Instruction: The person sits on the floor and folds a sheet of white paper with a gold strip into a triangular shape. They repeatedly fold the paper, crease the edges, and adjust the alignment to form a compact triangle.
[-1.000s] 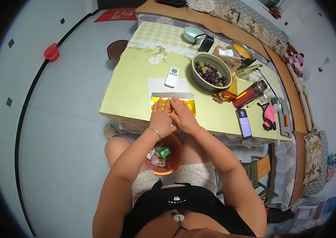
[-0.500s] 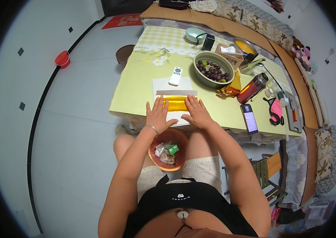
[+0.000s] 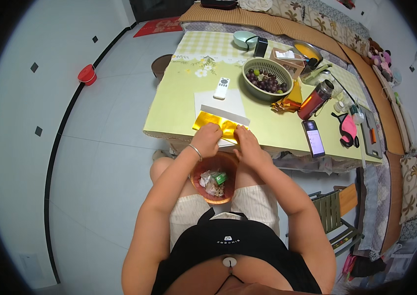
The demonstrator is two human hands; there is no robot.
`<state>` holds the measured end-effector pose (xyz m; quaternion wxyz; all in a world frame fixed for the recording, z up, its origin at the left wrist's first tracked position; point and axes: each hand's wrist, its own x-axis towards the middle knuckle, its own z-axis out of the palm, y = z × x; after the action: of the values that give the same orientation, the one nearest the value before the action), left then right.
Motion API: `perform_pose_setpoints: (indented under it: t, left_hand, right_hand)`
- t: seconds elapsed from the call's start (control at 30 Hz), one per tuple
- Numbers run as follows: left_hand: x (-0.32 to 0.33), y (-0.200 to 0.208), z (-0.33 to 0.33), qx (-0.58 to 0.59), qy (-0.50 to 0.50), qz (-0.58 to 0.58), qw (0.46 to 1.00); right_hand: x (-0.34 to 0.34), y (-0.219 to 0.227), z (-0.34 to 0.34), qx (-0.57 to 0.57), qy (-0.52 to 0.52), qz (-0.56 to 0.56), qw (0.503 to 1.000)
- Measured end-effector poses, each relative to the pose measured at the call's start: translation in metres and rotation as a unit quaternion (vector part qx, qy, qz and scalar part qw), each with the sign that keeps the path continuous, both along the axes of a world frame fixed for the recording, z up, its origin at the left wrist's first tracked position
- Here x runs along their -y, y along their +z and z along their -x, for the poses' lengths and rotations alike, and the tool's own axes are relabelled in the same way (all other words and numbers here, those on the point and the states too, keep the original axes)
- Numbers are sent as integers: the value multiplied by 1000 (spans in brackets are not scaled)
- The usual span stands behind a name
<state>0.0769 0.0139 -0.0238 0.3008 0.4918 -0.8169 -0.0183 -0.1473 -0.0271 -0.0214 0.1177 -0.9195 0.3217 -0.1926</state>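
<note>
A shiny gold foil sheet with a grey strip along its far side lies at a slant near the table's front edge. Under it is a white sheet of paper. My left hand, a bangle on its wrist, is closed with curled fingers on the foil's near edge. At the foil's right end my right hand has bent fingers pinching the near edge; its fingertips are partly hidden. A white remote control rests on the paper's far part.
Between my knees stands an orange-brown bin with rubbish in it. Rightward on the table are a colander of grapes, folded gold foil, a red flask, a phone and a pink eye mask.
My hands went from lying flat on the foil to curled fingers at its near edge. The foil and grey strip have turned to a slant. The whole view shifted slightly.
</note>
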Motion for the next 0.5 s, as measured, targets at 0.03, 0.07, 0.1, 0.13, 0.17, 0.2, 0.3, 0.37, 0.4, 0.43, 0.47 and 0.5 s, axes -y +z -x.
perform_pose_setpoints:
  t: [0.03,0.07,0.1,0.13,0.17,0.2,0.3,0.37,0.4,0.43,0.47,0.5]
  left_hand:
    - [-4,-2,7,-21,27,2,999]
    - [-8,-3,11,-43,54,3,998]
    - [-11,-1,16,-64,82,5,995]
    - [-11,-1,19,-85,101,5,991]
    - [-12,0,24,-83,119,0,989]
    - [-13,3,31,-80,137,-3,987]
    - [-11,-1,48,-92,181,1,979]
    - [-5,-8,54,-112,218,-3,970]
    - [-1,-11,56,-126,239,-12,963]
    - [3,-14,57,-139,261,-21,955]
    - [6,-16,57,-144,277,-26,950]
    - [7,-16,57,-150,293,-32,944]
  right_hand:
    - [5,0,4,13,18,-1,1000]
    - [10,0,9,26,36,-2,999]
    - [16,2,12,38,55,-3,998]
    - [23,8,16,47,69,-36,996]
    - [29,7,18,63,80,-56,993]
    - [34,9,21,80,90,-74,990]
    - [43,9,22,128,72,-122,982]
    - [56,8,17,141,39,-172,974]
    - [59,7,12,166,8,-205,965]
    - [64,4,8,155,-2,-200,967]
    - [70,2,3,144,-12,-195,970]
    - [73,0,-1,132,-21,-191,972]
